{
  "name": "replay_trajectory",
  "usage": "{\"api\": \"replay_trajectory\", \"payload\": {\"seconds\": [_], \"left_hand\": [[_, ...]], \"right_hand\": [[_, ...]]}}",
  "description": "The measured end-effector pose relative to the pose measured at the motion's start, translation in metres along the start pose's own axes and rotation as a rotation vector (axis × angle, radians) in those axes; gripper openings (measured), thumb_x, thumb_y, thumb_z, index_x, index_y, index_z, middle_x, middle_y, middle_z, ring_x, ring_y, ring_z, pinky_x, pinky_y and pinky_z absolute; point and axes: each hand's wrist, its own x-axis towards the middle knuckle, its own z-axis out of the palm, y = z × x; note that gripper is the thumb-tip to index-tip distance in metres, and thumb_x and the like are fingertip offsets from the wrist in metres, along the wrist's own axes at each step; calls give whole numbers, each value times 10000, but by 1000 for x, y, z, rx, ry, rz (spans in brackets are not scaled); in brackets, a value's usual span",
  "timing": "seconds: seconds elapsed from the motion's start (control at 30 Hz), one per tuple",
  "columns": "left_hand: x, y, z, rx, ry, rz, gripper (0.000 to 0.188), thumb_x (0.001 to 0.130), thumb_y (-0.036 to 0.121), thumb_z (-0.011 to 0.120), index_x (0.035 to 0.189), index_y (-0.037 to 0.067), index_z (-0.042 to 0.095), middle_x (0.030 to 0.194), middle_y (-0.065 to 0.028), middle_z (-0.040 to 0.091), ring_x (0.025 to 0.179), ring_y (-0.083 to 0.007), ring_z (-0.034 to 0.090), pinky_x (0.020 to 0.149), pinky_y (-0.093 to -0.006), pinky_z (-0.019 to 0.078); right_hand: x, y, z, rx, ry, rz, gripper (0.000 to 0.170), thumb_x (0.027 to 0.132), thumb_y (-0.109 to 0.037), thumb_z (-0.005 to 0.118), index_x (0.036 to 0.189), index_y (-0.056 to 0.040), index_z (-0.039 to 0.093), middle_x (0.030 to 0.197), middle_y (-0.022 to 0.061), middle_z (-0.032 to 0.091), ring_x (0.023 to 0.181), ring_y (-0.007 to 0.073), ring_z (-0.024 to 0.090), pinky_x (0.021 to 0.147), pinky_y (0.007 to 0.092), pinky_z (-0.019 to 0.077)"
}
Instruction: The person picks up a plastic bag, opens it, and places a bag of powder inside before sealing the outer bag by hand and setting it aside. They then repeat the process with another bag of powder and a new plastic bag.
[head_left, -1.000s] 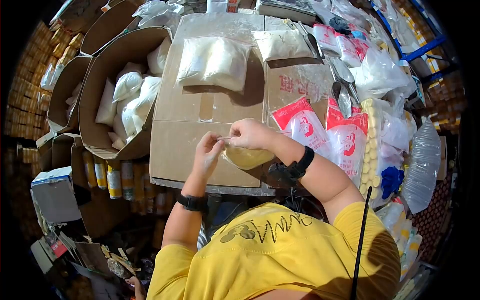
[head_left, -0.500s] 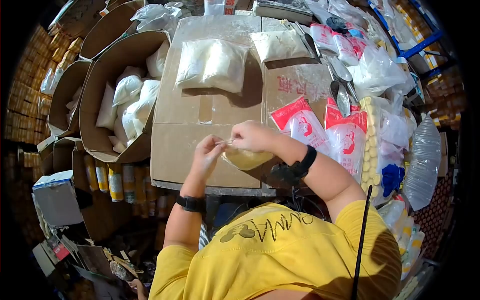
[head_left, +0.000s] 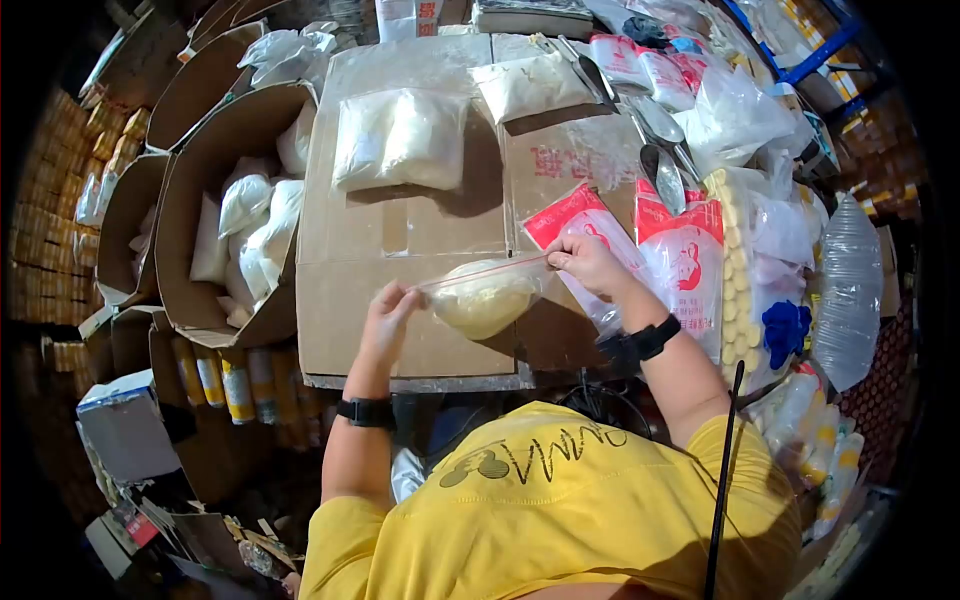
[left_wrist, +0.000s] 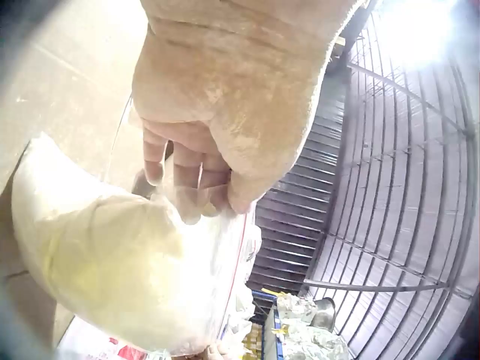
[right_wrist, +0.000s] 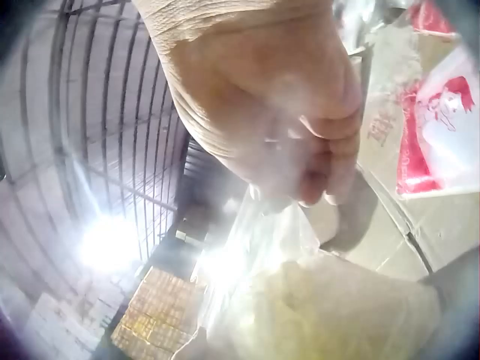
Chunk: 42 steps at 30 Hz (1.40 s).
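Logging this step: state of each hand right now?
Left hand: closed, pinching one top corner of the yellowish bag.
Right hand: closed, pinching the bag's other top corner.

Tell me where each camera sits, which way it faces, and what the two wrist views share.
Head: worn on the head, facing forward and down at the bag over cardboard; shows left hand, right hand and yellow shirt.
Left wrist: worn there, looking along the left hand at the bag.
Right wrist: worn there, looking past the right hand at the bag and a red-and-white packet.
Shared: the bag and a ribbed surface.
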Motion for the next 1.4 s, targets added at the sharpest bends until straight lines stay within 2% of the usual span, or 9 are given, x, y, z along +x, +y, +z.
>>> {"api": "replay_trajectory", "payload": {"seconds": [0.03,0.13,0.3,0.6,0.9,1.07,1.2,1.37,1.4], "left_hand": [[1,5,2,35,29,-23,98,816,78,573,895,20,565,839,-69,599,811,-161,563,763,-285,434],[5,43,28,939,121,582,211,773,144,614,962,59,578,878,-98,607,836,-242,581,785,-338,437],[24,58,102,1226,-207,554,242,721,237,630,908,92,581,861,-73,603,826,-285,578,740,-393,444],[22,58,89,1178,-197,688,73,739,144,575,745,76,550,767,-90,562,735,-296,562,603,-392,462],[-30,54,-30,1090,-17,275,68,716,54,589,683,51,529,686,-91,541,689,-297,547,567,-360,438],[-25,-17,-49,776,-59,59,341,704,87,670,1019,54,543,985,-138,569,938,-286,547,772,-336,449],[-1,-68,-6,723,-207,97,683,656,130,729,1256,61,410,1205,-169,486,1183,-314,401,1007,-373,317],[36,-60,12,841,-472,458,745,646,150,738,1279,38,362,1209,-209,481,1206,-331,370,1052,-388,262],[44,-62,7,577,-501,266,758,646,173,743,1269,-4,350,1194,-199,499,1202,-282,392,1044,-366,265]], "right_hand": [[0,9,3,146,35,2,94,839,-18,503,863,12,589,786,23,577,745,102,546,716,245,452],[-3,22,8,131,60,-138,123,852,0,479,926,6,577,840,21,579,798,99,548,760,242,451],[-11,6,19,36,44,-168,113,827,26,511,921,6,570,859,30,590,814,98,551,763,243,453],[-16,-3,19,-201,66,-264,107,806,45,498,885,12,561,812,45,583,776,114,559,717,243,456],[0,50,5,172,206,-20,82,853,2,480,882,-8,556,772,23,559,732,109,533,713,243,451],[-1,80,-6,548,101,101,165,823,-25,517,982,-60,550,990,78,587,946,207,568,840,321,455],[19,172,15,-845,-305,-303,502,738,-212,666,1182,-69,482,1146,111,533,998,230,534,876,323,419],[45,77,73,-722,-377,-492,602,683,-295,713,1192,-69,484,1190,116,519,1034,243,519,904,338,401],[52,71,77,-679,-386,-500,605,680,-302,715,1188,-67,486,1192,116,518,1038,242,517,906,338,400]]}}
